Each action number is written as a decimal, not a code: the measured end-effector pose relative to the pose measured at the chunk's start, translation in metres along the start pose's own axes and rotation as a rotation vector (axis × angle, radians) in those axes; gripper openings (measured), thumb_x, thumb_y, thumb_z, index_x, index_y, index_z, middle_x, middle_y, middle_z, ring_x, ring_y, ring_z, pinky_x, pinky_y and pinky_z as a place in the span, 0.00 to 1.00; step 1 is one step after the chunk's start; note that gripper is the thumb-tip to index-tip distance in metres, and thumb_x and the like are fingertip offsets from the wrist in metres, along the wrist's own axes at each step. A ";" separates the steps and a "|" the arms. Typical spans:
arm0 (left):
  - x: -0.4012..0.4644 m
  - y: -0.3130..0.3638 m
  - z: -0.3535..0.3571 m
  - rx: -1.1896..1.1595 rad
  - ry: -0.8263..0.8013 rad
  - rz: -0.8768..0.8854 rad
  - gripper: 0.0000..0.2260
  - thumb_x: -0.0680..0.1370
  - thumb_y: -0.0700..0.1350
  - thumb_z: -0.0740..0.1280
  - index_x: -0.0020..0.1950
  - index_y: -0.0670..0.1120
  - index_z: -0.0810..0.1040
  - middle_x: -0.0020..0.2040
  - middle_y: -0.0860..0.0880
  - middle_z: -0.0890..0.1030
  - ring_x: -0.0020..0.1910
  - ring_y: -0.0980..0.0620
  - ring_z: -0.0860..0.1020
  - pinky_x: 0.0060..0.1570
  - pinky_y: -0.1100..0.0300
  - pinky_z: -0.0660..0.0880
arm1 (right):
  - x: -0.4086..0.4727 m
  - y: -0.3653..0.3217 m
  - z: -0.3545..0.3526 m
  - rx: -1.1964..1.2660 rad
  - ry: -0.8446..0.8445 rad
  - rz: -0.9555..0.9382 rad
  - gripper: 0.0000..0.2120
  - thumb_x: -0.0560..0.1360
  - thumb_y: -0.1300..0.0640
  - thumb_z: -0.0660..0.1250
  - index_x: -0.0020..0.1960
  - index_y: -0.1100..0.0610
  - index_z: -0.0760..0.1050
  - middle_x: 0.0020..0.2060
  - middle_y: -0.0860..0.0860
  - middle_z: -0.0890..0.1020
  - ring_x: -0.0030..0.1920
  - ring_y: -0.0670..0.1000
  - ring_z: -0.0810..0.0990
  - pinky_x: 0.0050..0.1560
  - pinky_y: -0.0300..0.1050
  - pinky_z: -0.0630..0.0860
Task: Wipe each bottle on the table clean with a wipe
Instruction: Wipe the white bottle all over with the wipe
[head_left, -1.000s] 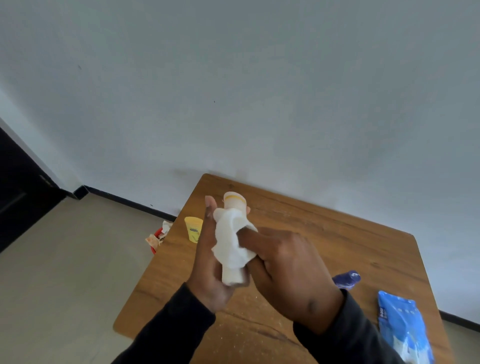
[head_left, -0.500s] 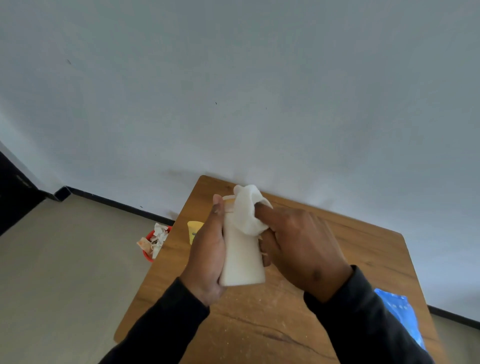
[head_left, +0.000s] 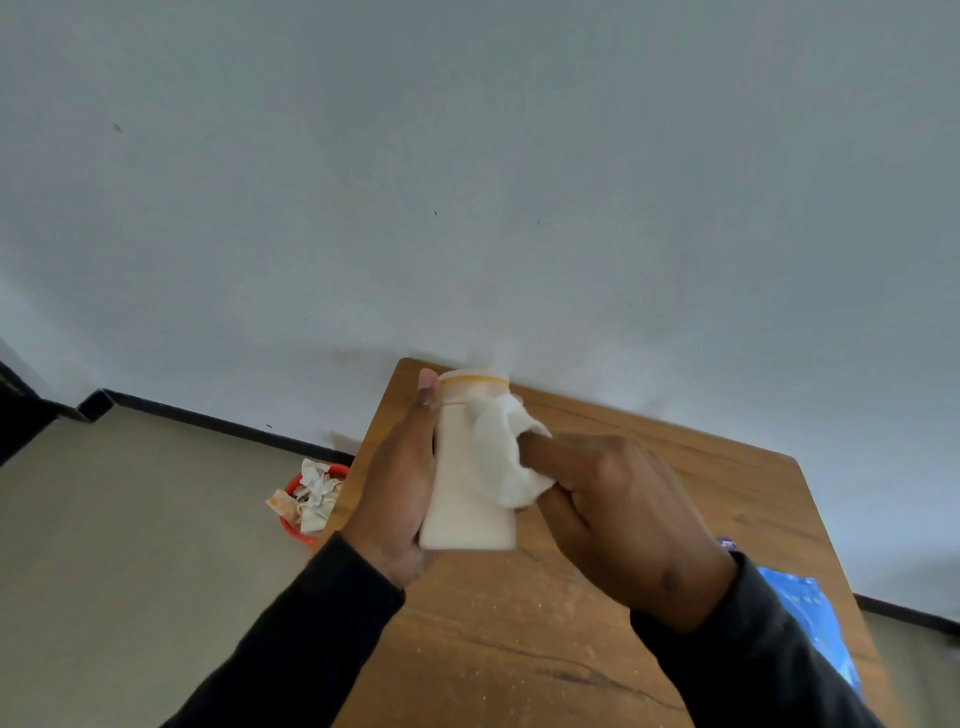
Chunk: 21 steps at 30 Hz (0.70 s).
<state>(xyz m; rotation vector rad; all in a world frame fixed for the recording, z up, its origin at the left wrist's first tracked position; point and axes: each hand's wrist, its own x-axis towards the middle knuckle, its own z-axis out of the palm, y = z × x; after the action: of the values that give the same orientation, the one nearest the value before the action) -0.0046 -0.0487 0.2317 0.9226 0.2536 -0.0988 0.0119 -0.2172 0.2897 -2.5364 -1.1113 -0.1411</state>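
Observation:
A white bottle (head_left: 457, 499) with a yellow band under its cap is held upright above the wooden table (head_left: 675, 483). My left hand (head_left: 397, 488) grips its left side, thumb up near the cap. My right hand (head_left: 618, 514) pinches a crumpled white wipe (head_left: 506, 457) and presses it against the bottle's right upper side. The bottle's far side is hidden.
A blue wipe pack (head_left: 810, 618) lies at the table's right edge, partly behind my right sleeve. A red bin (head_left: 306, 499) full of used wipes stands on the floor left of the table. A grey wall rises right behind the table.
The wipe has slid from the bottle's cap down onto its upper side. The small yellow bottle seen earlier on the left is now hidden behind my left hand.

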 end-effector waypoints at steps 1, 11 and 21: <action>-0.001 0.002 0.000 -0.020 -0.035 -0.027 0.27 0.81 0.64 0.55 0.58 0.45 0.84 0.47 0.38 0.83 0.39 0.44 0.82 0.33 0.52 0.80 | 0.003 0.001 0.001 -0.006 0.029 0.027 0.06 0.74 0.54 0.55 0.42 0.43 0.63 0.30 0.44 0.73 0.26 0.49 0.68 0.25 0.41 0.64; -0.005 0.016 -0.010 -0.098 -0.124 -0.168 0.26 0.81 0.63 0.57 0.57 0.46 0.85 0.48 0.38 0.82 0.37 0.43 0.80 0.31 0.54 0.79 | 0.001 -0.006 0.010 0.094 0.101 0.065 0.08 0.74 0.59 0.58 0.42 0.46 0.67 0.29 0.44 0.73 0.26 0.47 0.70 0.26 0.45 0.66; -0.008 0.020 -0.008 -0.080 -0.196 -0.127 0.32 0.83 0.63 0.52 0.67 0.38 0.78 0.45 0.40 0.83 0.39 0.45 0.81 0.36 0.54 0.79 | 0.002 -0.030 0.008 0.034 0.023 0.080 0.04 0.71 0.53 0.55 0.43 0.45 0.66 0.28 0.45 0.74 0.29 0.53 0.72 0.27 0.49 0.69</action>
<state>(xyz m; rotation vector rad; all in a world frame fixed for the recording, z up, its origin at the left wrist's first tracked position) -0.0100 -0.0306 0.2450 0.8106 0.1329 -0.2934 -0.0089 -0.1939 0.2915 -2.5383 -0.9934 -0.1285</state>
